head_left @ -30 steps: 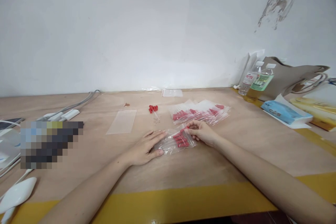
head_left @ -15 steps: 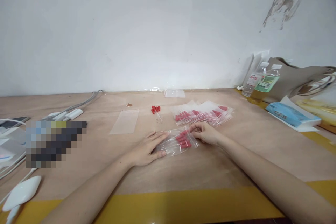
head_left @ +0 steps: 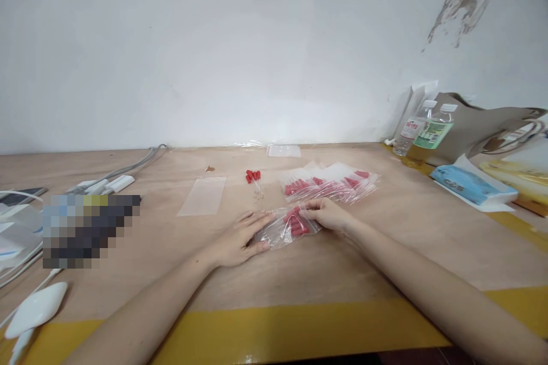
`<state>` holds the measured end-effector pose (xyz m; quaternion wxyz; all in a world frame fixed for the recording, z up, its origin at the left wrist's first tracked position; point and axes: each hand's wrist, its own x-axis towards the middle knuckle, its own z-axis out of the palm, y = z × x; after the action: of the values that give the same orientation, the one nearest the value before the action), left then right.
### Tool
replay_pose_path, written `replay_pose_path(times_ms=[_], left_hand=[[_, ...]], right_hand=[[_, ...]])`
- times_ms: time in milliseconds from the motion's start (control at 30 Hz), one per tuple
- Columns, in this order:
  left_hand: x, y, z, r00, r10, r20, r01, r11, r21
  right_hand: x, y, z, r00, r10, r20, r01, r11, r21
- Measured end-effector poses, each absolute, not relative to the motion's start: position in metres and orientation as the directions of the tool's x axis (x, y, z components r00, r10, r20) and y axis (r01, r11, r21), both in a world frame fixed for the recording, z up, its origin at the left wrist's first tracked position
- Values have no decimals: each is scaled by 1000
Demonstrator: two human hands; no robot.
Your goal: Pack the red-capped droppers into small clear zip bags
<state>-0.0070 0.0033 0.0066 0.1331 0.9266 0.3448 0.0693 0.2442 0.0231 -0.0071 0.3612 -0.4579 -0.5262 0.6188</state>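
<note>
A clear zip bag point(head_left: 278, 232) lies on the table in front of me, with several red-headed pieces point(head_left: 299, 229) inside, toward its right end. My left hand point(head_left: 237, 240) rests flat at the left end of this bag, thumb and fingers spread and touching it. At the upper right corner my right hand point(head_left: 327, 214) pinches the plastic between thumb and fingers. Beyond the hands lies a small bunch of loose red-headed pieces with thin pale stems point(head_left: 254, 178). To its right, filled bags point(head_left: 338, 182) with red pieces lie fanned out and overlapping.
A flat translucent bag point(head_left: 202, 196) lies left of the loose pieces, and a white stack point(head_left: 284, 150) sits by the wall. Two bottles point(head_left: 432, 131) and a blue tissue pack point(head_left: 473, 185) stand at right. Cables and a white charger point(head_left: 38, 309) are on the left.
My right hand has shifted slightly left, its fingers now over the bag's upper right corner. The bag has crumpled a little there. My left hand stays in place.
</note>
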Motion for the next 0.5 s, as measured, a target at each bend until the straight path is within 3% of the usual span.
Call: replay_pose_path(times_ms=[100, 233, 300, 367, 433, 500], left_hand=[[-7, 3, 6, 760, 649, 45, 610, -735, 298], [-8, 3, 7, 751, 659, 40, 618, -723, 308], [-8, 2, 7, 745, 666, 35, 625, -716, 311], [-8, 2, 7, 746, 665, 34, 625, -716, 311], [-8, 3, 7, 747, 664, 35, 623, -718, 310], [-8, 3, 6, 747, 663, 37, 622, -718, 313]], right_hand=[[243, 25, -8, -240, 956, -168, 248, -107, -963], [243, 24, -6, -46, 998, 30, 606, 52, -794], [246, 24, -5, 24, 998, 56, 585, 31, -811], [249, 25, -5, 63, 997, -53, 490, -77, -868], [252, 27, -6, 39, 985, -166, 440, -166, -882], [252, 27, -8, -39, 988, -147, 447, -115, -887]])
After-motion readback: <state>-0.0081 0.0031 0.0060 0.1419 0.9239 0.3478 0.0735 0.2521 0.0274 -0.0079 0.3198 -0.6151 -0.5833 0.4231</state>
